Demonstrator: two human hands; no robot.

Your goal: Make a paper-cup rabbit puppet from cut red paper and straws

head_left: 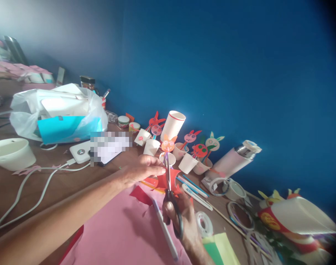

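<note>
My right hand (181, 219) grips black-handled scissors (170, 195), blades pointing away and up into a piece of red paper (164, 180). My left hand (142, 169) reaches in from the left and pinches that red paper at its upper edge, fingers closed on it. Both hands work above a pink paper sheet (121, 232) lying on the brown table (60, 184). A white pen-like stick (165, 230) lies on the pink sheet just left of my right hand.
Paper cups with bunny-shaped paper figures (190, 147) stand along the blue wall. A tape roll (204, 222), pens (194, 187), a lying flask (231, 162), a white bowl (11, 152), a plastic bag (57, 114), a power bank with cable (79, 152) and coloured scraps surround the work.
</note>
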